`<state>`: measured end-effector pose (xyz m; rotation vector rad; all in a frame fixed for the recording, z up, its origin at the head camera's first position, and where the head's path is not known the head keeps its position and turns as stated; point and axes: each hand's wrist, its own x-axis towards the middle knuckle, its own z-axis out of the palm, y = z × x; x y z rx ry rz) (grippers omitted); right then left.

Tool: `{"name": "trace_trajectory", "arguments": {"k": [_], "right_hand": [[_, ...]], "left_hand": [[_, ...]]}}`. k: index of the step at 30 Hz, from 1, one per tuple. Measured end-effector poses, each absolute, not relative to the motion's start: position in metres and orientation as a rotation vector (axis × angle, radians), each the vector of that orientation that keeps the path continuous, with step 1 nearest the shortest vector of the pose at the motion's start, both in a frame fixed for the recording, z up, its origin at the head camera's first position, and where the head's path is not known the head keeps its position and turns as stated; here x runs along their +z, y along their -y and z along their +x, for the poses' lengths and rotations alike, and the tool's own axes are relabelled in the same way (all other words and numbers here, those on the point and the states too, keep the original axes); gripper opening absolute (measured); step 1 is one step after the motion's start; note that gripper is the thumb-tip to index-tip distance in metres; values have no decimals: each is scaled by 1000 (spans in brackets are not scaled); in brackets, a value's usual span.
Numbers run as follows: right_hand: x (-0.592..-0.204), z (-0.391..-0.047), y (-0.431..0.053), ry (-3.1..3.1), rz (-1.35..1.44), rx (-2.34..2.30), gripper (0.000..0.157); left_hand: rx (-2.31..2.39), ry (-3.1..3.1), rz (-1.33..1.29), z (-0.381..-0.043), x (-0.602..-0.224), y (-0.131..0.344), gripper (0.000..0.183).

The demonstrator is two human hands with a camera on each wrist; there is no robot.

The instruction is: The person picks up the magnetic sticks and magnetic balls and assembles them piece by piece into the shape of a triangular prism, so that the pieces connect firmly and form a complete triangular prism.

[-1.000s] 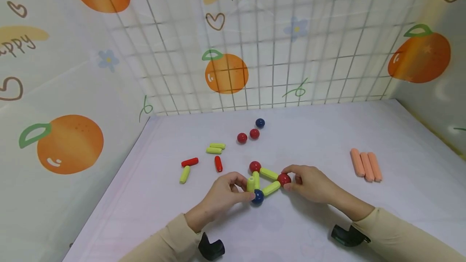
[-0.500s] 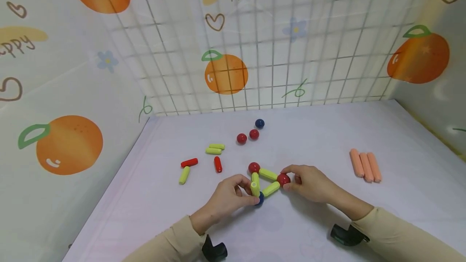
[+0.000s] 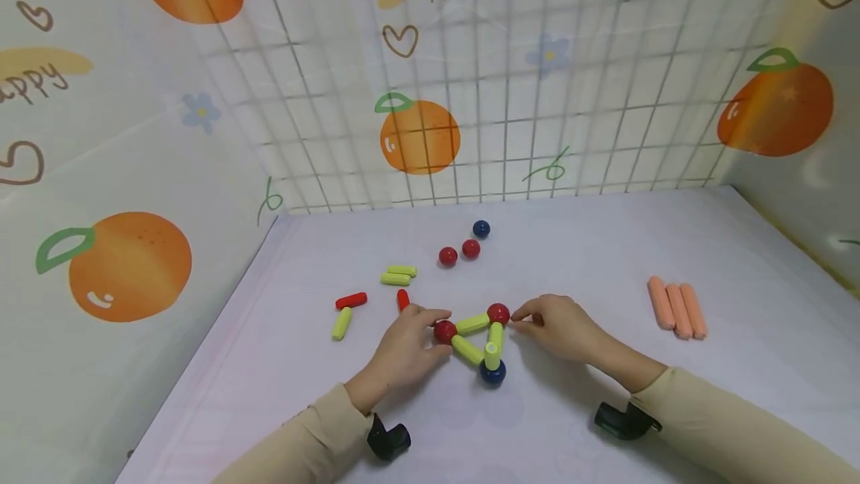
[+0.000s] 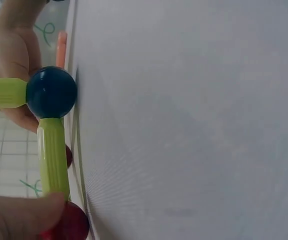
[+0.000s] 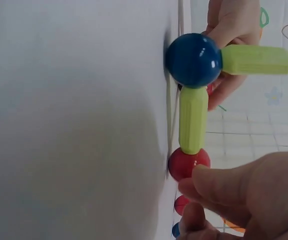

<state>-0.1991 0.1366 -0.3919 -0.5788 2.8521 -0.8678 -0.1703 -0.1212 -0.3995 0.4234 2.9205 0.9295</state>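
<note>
A triangle of three yellow-green rods (image 3: 473, 323) joined by balls lies on the table. Its corners are a left red ball (image 3: 445, 332), a far red ball (image 3: 498, 314) and a blue ball (image 3: 493, 373) at the front. One more yellow-green rod (image 5: 256, 60) stands up from the blue ball. My left hand (image 3: 407, 347) pinches the left red ball between thumb and index finger; its thumb covers part of that ball in the left wrist view. My right hand (image 3: 563, 329) is at the far red ball, loosely curled fingertips right beside its edge.
Two loose red balls (image 3: 448, 257) and a blue one (image 3: 481, 229) lie farther back. Short red rods (image 3: 351, 300) and yellow-green rods (image 3: 341, 324) are scattered at the left. Three longer orange rods (image 3: 678, 308) lie side by side at the right.
The triangle has turned counterclockwise, its blue ball shifting right. My left hand has gone from the blue ball to a red one. My right hand's fingers have come off the red ball they held.
</note>
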Motion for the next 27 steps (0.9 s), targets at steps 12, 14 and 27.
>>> {"name": "trace_trajectory", "arguments": {"k": [12,14,27], "right_hand": [[-386,-233,-125,-2797,-513,-925,34],[-385,-247,-123,-2804,-495,-945,37],[-395,-333,-89,-2746,-372,-1023,61]], "left_hand": [[864,-2956,338,-166,-398,137,36],[880,-2943,321,-164,-398,138,37],[913,-2922,314,-158,-400,139,34]]}}
